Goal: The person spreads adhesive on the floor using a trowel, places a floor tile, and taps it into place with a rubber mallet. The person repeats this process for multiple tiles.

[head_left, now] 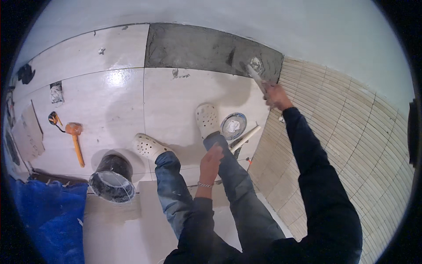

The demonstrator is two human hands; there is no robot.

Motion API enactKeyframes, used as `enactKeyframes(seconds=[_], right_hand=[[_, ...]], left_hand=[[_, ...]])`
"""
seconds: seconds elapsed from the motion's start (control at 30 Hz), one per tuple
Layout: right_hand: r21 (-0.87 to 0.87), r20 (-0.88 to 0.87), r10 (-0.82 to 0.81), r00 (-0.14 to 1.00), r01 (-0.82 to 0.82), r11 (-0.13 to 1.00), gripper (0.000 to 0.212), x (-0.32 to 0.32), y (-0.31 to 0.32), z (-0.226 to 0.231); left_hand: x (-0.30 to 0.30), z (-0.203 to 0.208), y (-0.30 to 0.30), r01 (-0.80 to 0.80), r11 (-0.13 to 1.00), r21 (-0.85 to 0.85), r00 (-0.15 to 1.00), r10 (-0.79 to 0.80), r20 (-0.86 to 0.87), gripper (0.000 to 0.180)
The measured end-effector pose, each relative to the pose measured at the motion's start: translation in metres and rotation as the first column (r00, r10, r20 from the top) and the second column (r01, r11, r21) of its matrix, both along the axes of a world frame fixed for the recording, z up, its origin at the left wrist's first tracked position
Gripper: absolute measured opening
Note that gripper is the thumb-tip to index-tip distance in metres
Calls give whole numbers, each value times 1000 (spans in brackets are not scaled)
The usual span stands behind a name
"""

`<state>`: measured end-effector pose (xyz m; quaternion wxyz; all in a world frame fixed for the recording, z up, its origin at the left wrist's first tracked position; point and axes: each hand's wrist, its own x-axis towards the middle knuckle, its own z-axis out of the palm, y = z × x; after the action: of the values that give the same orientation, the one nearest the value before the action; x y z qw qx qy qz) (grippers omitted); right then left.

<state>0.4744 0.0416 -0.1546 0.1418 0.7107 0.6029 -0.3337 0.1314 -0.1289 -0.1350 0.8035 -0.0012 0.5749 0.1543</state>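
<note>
In my right hand, closed round its handle, is a trowel, seen nearly edge-on. Its far end reaches over the wet grey mortar, spread in a strip along the wall. Beside the blade, a round pale patch shows in the mortar near the strip's right end; I cannot tell what it is. My left hand, with a bracelet at its wrist, is in front of my left-right knee gap, by the right leg. Its fingers are blurred, and nothing is visible in it.
Large pale tiles cover the floor; narrow ribbed tiles lie at right. A black bucket, an orange mallet and a tape measure are at left. A round tub stands beside my right foot. Blue sheeting lies lower left.
</note>
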Motion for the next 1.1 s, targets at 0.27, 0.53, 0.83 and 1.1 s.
enactKeyframes(seconds=[0.27,0.53,0.83,1.1], right_hand=[[-572,-453,-827,-333,820,-16,41,-162,33,-101],[59,142,-272,952,267,962,54,-124,45,-44],[-327,-427,-897,116,905,272,31,-106,28,-71],[-600,-383,-922,55,745,293,33,-267,39,-61]], left_hand=[[-8,0,3,-123,990,-61,989,127,70,56],[-21,-1,4,-136,990,-29,988,137,67,57],[-24,5,11,-229,971,-66,967,235,97,52],[-31,-2,7,-180,984,2,981,179,80,56]])
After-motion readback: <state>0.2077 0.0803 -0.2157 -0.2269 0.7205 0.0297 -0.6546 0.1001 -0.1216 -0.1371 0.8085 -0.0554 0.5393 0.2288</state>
